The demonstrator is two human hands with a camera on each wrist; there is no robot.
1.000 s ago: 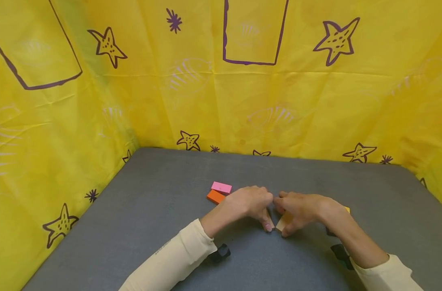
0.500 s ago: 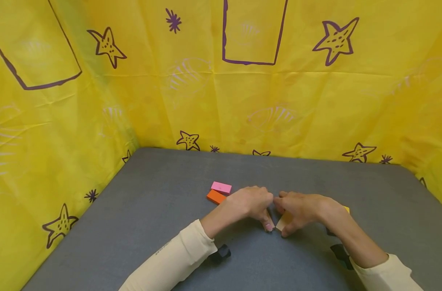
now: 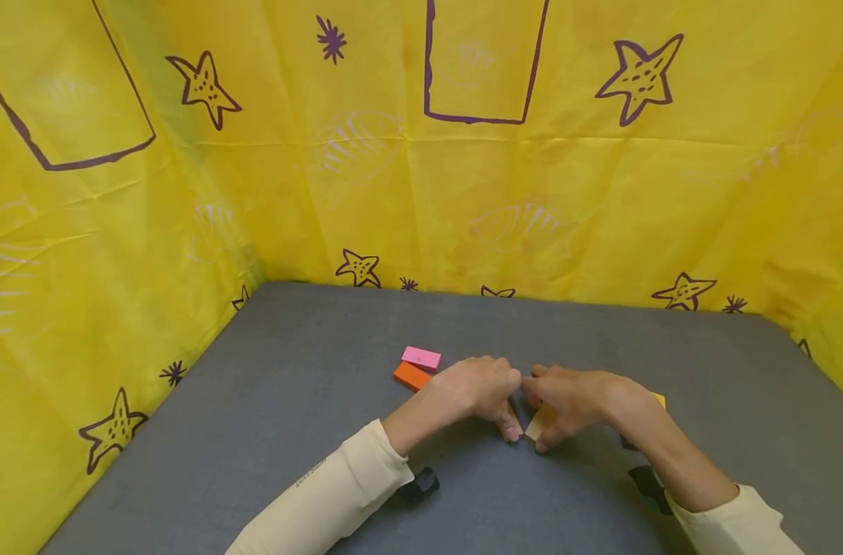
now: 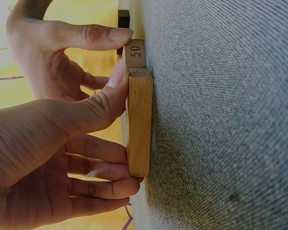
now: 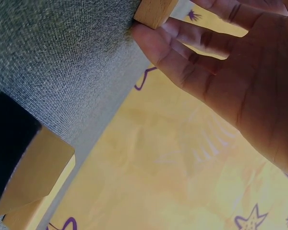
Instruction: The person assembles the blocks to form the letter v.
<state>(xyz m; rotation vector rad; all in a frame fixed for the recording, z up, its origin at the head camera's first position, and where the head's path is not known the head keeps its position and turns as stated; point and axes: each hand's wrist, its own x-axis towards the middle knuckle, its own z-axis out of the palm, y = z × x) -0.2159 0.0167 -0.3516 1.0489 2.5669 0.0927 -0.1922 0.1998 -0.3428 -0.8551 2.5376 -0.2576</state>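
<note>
Left hand [image 3: 478, 391] and right hand [image 3: 575, 397] grip wooden blocks [image 4: 140, 127] (1 marked 50).

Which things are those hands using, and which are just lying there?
In use:
Light-brown rectangular wooden block in the left hand
Another light-brown rectangular wooden block in the right hand

Just lying about, it seems:
Pink rectangular block
Orange rectangular block
Yellow block, mostly hidden
Black blocky thing, partly hidden
</note>
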